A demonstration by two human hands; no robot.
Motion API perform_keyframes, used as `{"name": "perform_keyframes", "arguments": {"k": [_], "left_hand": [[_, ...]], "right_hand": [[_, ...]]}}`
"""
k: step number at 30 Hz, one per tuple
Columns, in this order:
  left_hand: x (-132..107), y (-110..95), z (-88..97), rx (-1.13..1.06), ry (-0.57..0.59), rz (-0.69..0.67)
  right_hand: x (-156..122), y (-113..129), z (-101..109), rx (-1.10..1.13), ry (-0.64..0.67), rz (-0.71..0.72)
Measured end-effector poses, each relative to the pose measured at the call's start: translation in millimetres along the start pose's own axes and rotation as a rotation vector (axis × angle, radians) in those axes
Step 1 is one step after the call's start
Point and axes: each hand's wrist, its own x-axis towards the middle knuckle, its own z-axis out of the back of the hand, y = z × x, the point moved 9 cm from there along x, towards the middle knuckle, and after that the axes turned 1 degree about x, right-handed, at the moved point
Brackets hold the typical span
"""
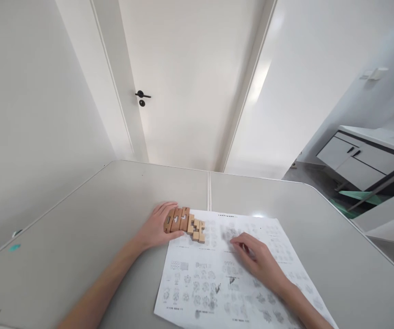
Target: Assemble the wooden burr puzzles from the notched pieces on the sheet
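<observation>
your left hand (154,228) lies on the desk (80,219) at the far left corner of the printed sheet (200,283). its grip is closed on a row of wooden blocks (184,223), with the thumb on the near side and the fingers round the left end. the blocks are pressed side by side into a short bar on the sheet's upper left edge. the darker pieces sit against your palm and the paler notched ones stick out to the right, free of the hand. your right hand (258,260) rests palm down on the middle of the sheet, well apart from the blocks. its grip is loose and holds nothing, the bent fingertips touching the paper. the sheet lies flat, slightly turned, covered in rows of small diagrams too blurred to read. the desk is two grey tops butted together, the seam running away from you just past the blocks. beyond it stands a white door (190,82) with a black handle (142,96), and to the right a low cabinet (357,160).
</observation>
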Motion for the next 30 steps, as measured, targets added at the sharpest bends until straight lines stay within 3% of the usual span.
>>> {"name": "perform_keyframes", "arguments": {"k": [4, 7, 14, 30], "left_hand": [[0.9, -8.3, -10.5, 0.028, 0.077, -0.039], [5.2, -10.4, -11.9, 0.041, 0.086, -0.04], [14.9, -21.1, -12.0, 0.01, 0.109, -0.096], [11.9, -12.9, -13.5, 0.024, 0.078, -0.041]], "right_hand": [[-9.2, -31.9, 21.5, 0.05, -0.132, -0.152], [-9.4, -41.3, 25.0, 0.072, -0.161, -0.196], [-7.0, -33.3, 21.7, 0.017, -0.121, -0.181], [-7.1, -39.1, 21.4, -0.012, -0.115, -0.172]]}}
